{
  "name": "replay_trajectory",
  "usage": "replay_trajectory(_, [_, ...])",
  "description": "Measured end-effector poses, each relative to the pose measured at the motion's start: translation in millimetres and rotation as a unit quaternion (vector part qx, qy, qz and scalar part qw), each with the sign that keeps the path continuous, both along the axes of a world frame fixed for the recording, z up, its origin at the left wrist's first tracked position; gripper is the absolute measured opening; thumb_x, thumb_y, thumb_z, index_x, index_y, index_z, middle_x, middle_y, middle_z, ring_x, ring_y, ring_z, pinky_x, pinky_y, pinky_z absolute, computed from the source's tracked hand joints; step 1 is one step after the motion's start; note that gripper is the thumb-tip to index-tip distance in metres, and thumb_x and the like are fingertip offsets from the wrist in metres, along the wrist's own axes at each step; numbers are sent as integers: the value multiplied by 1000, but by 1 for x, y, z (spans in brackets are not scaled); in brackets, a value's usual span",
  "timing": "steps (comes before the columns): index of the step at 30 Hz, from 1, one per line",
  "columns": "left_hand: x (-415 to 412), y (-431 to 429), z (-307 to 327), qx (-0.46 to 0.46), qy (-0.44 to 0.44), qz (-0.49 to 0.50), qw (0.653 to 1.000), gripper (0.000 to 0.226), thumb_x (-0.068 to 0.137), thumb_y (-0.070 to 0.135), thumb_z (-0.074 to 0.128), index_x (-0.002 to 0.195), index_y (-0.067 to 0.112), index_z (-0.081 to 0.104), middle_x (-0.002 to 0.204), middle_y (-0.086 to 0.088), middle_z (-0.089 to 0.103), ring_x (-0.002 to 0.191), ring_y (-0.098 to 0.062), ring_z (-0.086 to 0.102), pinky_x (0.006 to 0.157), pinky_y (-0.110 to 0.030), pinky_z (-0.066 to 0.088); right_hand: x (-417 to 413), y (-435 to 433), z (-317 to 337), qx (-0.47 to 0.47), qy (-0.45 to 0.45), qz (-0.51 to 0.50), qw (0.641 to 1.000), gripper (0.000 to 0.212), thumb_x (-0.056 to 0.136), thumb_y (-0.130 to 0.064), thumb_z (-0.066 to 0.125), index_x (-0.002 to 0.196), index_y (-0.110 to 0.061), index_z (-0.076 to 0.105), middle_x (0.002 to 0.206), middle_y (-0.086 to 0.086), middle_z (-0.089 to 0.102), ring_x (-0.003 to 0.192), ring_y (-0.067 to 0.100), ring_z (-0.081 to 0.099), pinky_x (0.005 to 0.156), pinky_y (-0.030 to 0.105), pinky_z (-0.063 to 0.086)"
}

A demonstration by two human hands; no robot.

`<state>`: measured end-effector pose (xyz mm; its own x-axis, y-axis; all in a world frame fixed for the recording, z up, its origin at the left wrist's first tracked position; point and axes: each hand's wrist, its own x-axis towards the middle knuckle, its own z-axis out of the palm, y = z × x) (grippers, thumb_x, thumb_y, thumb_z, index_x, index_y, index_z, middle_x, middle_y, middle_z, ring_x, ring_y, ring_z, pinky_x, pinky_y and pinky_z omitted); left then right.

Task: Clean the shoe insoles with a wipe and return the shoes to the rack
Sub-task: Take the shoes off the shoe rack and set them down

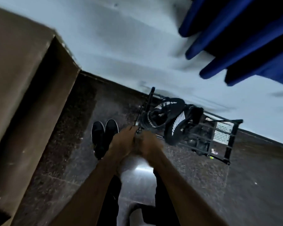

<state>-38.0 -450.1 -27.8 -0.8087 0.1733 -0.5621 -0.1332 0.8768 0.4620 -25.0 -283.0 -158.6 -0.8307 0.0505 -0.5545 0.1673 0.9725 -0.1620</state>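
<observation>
The picture is blurred by motion. My left hand (121, 141) and my right hand (151, 145) meet in front of me, at the near left corner of a black metal shoe rack (233, 139). A small greyish thing (137, 142) shows between them; I cannot tell what it is or how the fingers lie. A pair of black shoes with pale sole edges (104, 136) stands side by side on the floor, just left of my left hand. Black sneakers with white stripes (175, 121) lie on the rack.
A white perforated object (222, 132) sits at the rack's far end. Brown wooden furniture (23, 79) fills the left side. Blue cloth (243, 38) hangs at the top right against a pale wall. The floor (252, 185) is dark speckled tile.
</observation>
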Motion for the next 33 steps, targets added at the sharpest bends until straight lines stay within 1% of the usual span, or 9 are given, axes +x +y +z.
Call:
replay_trajectory(2, [-20, 22, 12, -12, 18, -39, 999, 45, 98, 21, 53, 141, 14, 45, 141, -8, 50, 126, -29, 50, 98, -36, 41, -34, 13, 101, -27, -24, 20, 999, 32, 85, -41, 52, 109, -21, 63, 99, -1, 68, 93, 25, 67, 78, 36, 57])
replay_trajectory(5, [-43, 47, 14, -29, 48, -92, 994, 50, 95, 18, 53, 143, 21, 43, 147, 0, 44, 128, -27, 50, 97, -38, 44, -74, 75, 140, -27, 14, 73, 997, 24, 89, -21, 47, 106, -14, 63, 104, 6, 66, 99, 32, 66, 78, 41, 57])
replay_trajectory(7, [-54, 61, 1, -46, 31, -116, 992, 55, 91, 12, 53, 143, 24, 42, 149, 1, 42, 127, -30, 50, 98, -43, 48, -96, 124, 136, 2, 11, 115, 993, 36, 85, -22, 37, 108, -12, 62, 108, 10, 64, 104, 36, 63, 79, 44, 57])
replay_trajectory(10, [-63, 82, -15, -81, 17, -158, 984, 55, 88, 10, 54, 141, 24, 44, 143, 1, 46, 121, -29, 54, 90, -46, 51, -125, 188, 129, 34, -18, 193, 980, 41, 88, -20, 56, 127, -8, 55, 131, 12, 55, 127, 32, 49, 95, 44, 49])
replay_trajectory(13, [-68, 95, -31, -117, 5, -171, 978, 54, 89, 11, 53, 142, 22, 44, 140, 1, 49, 113, -28, 58, 83, -43, 54, -151, 222, 117, 107, -61, 322, 939, 45, 100, -20, 40, 144, -10, 41, 151, 9, 40, 146, 25, 29, 108, 42, 38])
replay_trajectory(22, [-88, 94, -65, -254, 5, -257, 932, 29, 101, 16, 40, 121, 22, 60, 127, 1, 56, 107, -22, 66, 72, -33, 50, -180, 249, 41, 186, -43, 504, 843, 51, 100, -19, 41, 151, -18, 38, 155, 2, 40, 144, 21, 35, 114, 51, 25])
replay_trajectory(25, [-96, 92, -71, -285, -3, -283, 916, 25, 99, 16, 45, 112, 17, 66, 119, 0, 64, 106, -21, 67, 78, -33, 52, -180, 254, 42, 171, -21, 488, 856, 44, 96, -17, 47, 140, -17, 51, 137, 4, 60, 128, 22, 53, 113, 51, 23])
replay_trajectory(29, [-108, 97, -54, -260, -8, -302, 917, 23, 96, 26, 52, 113, 23, 66, 114, 2, 67, 107, -18, 66, 77, -31, 49, -171, 285, 52, 175, -5, 412, 894, 14, 73, -23, 77, 85, -19, 73, 74, 3, 73, 83, 24, 71, 90, 42, 45])
replay_trajectory(33, [-99, 104, -44, -211, 56, -295, 930, 6, 63, 24, 75, 66, 28, 71, 61, 7, 63, 55, -10, 64, 42, -19, 30, -152, 320, 53, 68, -17, 357, 931, 19, 84, -12, 64, 102, -14, 70, 99, 8, 72, 105, 32, 67, 96, 45, 43])
